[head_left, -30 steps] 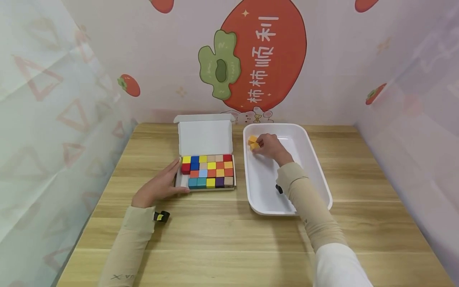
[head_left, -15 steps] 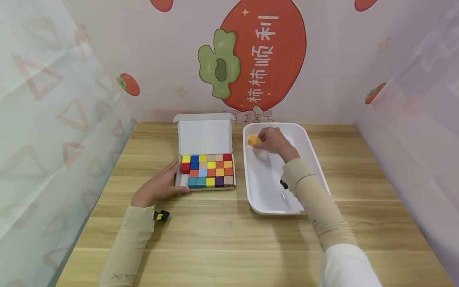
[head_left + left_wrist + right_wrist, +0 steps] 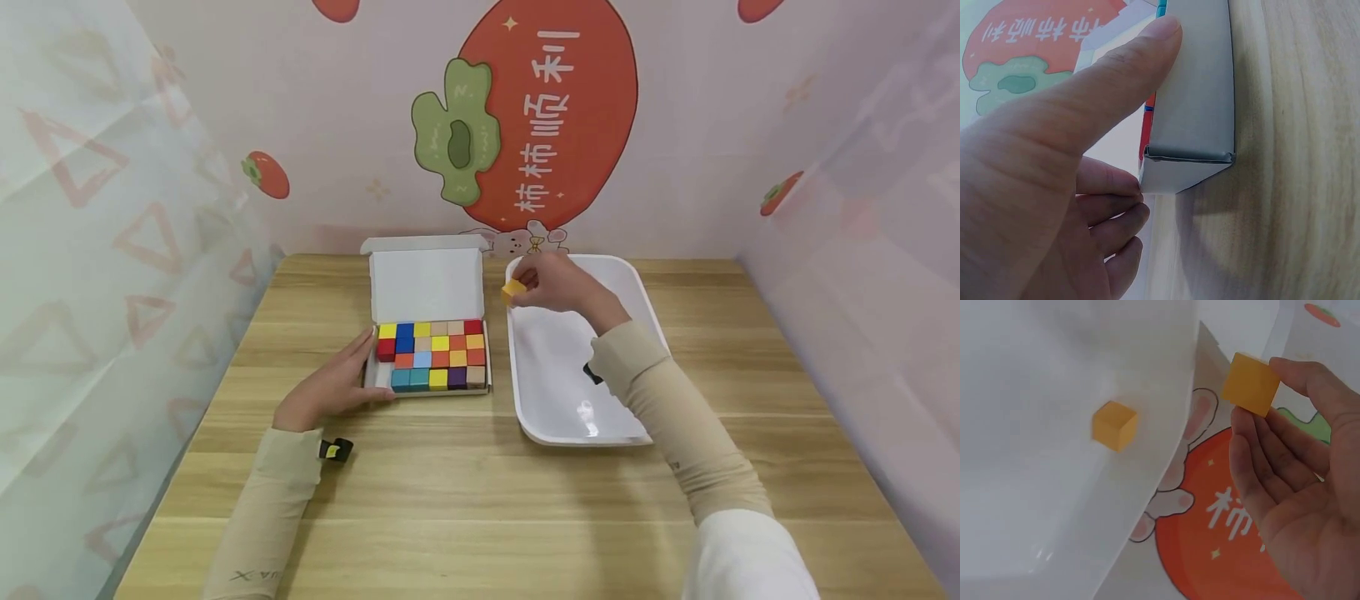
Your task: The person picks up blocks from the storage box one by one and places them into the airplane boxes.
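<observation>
My right hand (image 3: 558, 282) pinches a yellow-orange wooden cube (image 3: 513, 292) between thumb and fingertips, raised at the tray's far left rim. In the right wrist view the held cube (image 3: 1250, 384) is beyond the white tray (image 3: 1175, 453), where a second yellow-orange cube (image 3: 1114, 425) lies. My left hand (image 3: 330, 387) rests against the left front corner of a white cardboard box (image 3: 427, 283). Its thumb (image 3: 1129, 69) lies along the front wall and its fingertips touch the side wall. Rows of coloured cubes (image 3: 439, 357) fill most of the box, with a gap at its left.
The box's lid stands raised at the back. Right of the box, the white tray (image 3: 532, 408) sits on the wooden table (image 3: 450, 500). Behind the table is a printed backdrop (image 3: 337, 125), with sheets at both sides.
My right hand has lifted one yellow-orange cube from the pair in the tray and moved it up and left to the rim. The left hand stays at the box.
</observation>
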A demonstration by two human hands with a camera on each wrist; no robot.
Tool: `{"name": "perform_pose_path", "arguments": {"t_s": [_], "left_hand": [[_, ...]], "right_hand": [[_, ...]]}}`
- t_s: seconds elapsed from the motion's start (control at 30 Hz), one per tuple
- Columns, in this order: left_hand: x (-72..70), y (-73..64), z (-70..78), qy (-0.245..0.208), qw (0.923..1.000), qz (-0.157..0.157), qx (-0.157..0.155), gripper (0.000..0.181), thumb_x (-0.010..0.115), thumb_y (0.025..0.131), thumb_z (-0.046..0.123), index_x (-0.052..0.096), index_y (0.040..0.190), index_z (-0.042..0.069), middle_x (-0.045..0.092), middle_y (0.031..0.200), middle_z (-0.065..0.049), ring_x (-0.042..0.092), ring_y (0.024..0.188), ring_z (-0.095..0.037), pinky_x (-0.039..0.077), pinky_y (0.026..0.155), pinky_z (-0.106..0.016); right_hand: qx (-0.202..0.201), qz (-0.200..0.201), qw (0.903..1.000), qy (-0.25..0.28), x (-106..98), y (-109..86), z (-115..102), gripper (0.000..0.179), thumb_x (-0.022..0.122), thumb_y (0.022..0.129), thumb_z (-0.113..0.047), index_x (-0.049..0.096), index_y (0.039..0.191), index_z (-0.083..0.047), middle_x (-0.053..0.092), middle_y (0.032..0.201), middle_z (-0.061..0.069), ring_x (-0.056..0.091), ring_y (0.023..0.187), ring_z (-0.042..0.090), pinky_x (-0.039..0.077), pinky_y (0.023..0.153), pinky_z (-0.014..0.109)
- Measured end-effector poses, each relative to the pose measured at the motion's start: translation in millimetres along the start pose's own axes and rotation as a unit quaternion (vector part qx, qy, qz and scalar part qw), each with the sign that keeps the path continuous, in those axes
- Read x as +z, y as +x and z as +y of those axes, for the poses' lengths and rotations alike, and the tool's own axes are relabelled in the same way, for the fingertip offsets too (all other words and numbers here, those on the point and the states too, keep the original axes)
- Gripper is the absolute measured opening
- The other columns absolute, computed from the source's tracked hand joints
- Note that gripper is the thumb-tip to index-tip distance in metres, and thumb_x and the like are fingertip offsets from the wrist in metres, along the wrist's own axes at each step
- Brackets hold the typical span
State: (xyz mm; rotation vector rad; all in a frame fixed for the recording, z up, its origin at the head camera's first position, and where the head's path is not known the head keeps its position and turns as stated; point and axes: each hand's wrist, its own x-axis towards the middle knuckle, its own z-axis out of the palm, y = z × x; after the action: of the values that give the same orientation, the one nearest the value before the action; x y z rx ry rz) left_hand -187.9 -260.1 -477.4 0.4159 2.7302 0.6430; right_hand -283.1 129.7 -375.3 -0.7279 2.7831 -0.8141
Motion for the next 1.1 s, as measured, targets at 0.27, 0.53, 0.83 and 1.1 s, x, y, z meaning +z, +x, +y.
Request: {"name": "perform_pose_path", "arguments": {"t_s": [0.27, 0.53, 0.83, 1.1], "left_hand": [[-0.7, 0.2, 0.8, 0.001, 0.9999, 0.002, 0.010, 0.123, 0.082, 0.087, 0.059, 0.009, 0.170, 0.006, 0.006, 0.179, -0.019, 0.017, 0.163, -0.046, 0.032, 0.126, -0.062], [-0.3, 0.8, 1.4, -0.008, 0.9999, 0.003, 0.010, 0.123, 0.081, 0.086, 0.061, 0.008, 0.171, 0.009, 0.007, 0.179, -0.017, 0.018, 0.162, -0.045, 0.032, 0.127, -0.061], [-1.4, -0.3, -2.0, -0.017, 0.9994, 0.008, 0.028, 0.123, 0.083, 0.086, 0.057, 0.008, 0.171, 0.009, 0.009, 0.179, -0.018, 0.021, 0.161, -0.045, 0.032, 0.126, -0.062], [-0.2, -1.6, -5.6, -0.024, 0.9978, 0.015, 0.059, 0.121, 0.082, 0.089, 0.053, 0.002, 0.172, 0.013, 0.005, 0.180, -0.013, 0.023, 0.162, -0.042, 0.033, 0.127, -0.061]], "right_hand": [[-0.077, -0.057, 0.9954, 0.000, 8, 14.4, -42, 0.030, 0.082, 0.091, -0.016, 0.077, 0.119, -0.008, 0.075, 0.111, 0.006, 0.068, 0.101, 0.023, 0.062, 0.096, 0.035], [-0.107, -0.127, 0.9861, -0.004, 35, 33.8, -80, 0.035, 0.080, 0.094, -0.020, 0.074, 0.127, -0.011, 0.075, 0.118, 0.004, 0.069, 0.113, 0.026, 0.060, 0.101, 0.032], [-0.176, -0.157, 0.9717, -0.004, 84, 52.3, -111, 0.031, 0.078, 0.097, -0.019, 0.073, 0.125, -0.008, 0.077, 0.119, 0.005, 0.070, 0.109, 0.021, 0.059, 0.104, 0.029], [-0.179, -0.162, 0.9703, -0.004, 113, 66.7, -127, 0.029, 0.080, 0.095, -0.017, 0.074, 0.122, -0.007, 0.076, 0.116, 0.004, 0.069, 0.105, 0.021, 0.059, 0.100, 0.023]]}}
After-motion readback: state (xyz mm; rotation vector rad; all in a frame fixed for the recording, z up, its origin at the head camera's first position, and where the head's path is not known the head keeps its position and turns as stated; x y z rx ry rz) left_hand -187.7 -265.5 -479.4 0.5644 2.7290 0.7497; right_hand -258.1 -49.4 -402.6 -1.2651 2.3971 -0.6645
